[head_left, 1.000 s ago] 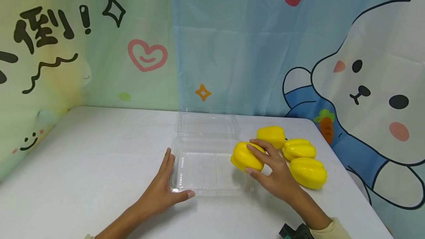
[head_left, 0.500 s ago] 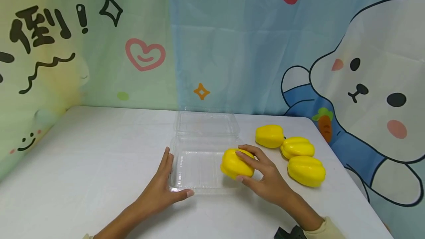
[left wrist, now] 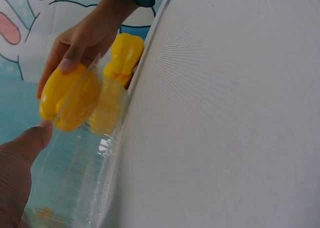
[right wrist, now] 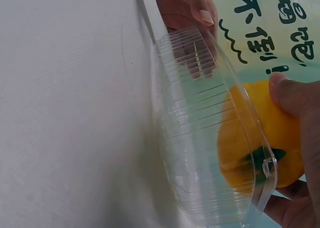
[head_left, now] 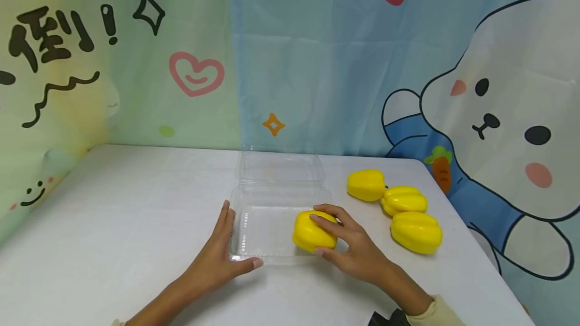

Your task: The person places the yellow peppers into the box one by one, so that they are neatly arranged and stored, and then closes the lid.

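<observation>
In the head view, an open clear plastic clamshell box (head_left: 265, 223) lies on the white table with its lid folded back. My left hand (head_left: 222, 253) rests against the box's near left corner, fingers straight along the left side and thumb along the front edge. My right hand (head_left: 355, 245) grips a yellow bell pepper (head_left: 310, 231) over the right part of the box base. In the right wrist view, a dark green stem (right wrist: 272, 155) shows on this pepper (right wrist: 290, 125), partly behind the clear wall. In the left wrist view, the gripped pepper (left wrist: 70, 100) appears at the box's rim.
Three more yellow peppers lie right of the box: a back one (head_left: 366, 185), a middle one (head_left: 404, 200) and a front one (head_left: 417, 233). The table's right edge runs close beside them. A printed curtain (head_left: 290, 64) hangs behind the table (head_left: 113, 215).
My right hand has carried the gripped pepper left and toward me, from the box's right edge to above its base. My left hand has stayed at the box's corner.
</observation>
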`<state>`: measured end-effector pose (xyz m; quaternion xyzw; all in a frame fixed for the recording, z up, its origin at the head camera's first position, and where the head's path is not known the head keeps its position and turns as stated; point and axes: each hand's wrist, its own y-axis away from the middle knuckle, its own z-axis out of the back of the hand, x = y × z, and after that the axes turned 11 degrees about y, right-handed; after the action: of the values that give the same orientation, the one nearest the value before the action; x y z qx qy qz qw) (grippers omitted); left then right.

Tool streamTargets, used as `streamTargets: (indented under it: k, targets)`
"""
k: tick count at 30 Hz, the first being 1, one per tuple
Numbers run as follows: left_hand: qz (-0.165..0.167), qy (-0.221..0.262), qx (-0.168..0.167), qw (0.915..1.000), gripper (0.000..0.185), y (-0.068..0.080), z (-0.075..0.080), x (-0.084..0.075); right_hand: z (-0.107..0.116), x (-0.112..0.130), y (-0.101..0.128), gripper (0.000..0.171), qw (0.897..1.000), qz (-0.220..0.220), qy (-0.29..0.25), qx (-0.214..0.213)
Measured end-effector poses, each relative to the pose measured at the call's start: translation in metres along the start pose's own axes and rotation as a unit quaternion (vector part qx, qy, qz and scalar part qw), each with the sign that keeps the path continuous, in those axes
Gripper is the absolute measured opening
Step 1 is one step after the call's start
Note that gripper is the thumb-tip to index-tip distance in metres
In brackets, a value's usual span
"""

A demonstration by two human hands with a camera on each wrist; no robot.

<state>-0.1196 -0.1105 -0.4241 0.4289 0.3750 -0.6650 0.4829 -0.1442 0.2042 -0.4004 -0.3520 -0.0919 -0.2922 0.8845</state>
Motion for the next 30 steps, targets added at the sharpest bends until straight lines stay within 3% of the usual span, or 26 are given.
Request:
streamTargets:
  k: [7,15,21,30]
  targets:
    - [-0.016,-0.009,-0.001,0.9998,0.126,0.0004,0.0014,0.0025,-0.0081,-0.0040,0.0007,0.057,1.000,0.007,0.002,0.007]
    - [-0.018,-0.005,0.003,0.9998,0.125,0.0004,0.0002,0.0015,-0.0081,-0.0040,0.0040,0.068,0.997,-0.065,0.021,0.036]
    - [-0.021,-0.001,0.002,0.9998,0.126,0.0006,-0.0005,0.0003,-0.0085,-0.0060,0.0053,0.065,0.996,-0.063,0.032,0.053]
    - [-0.020,0.000,0.003,0.9998,0.126,0.0018,-0.0018,0.0004,-0.0035,-0.0009,0.0016,0.061,0.987,-0.079,0.070,0.119]
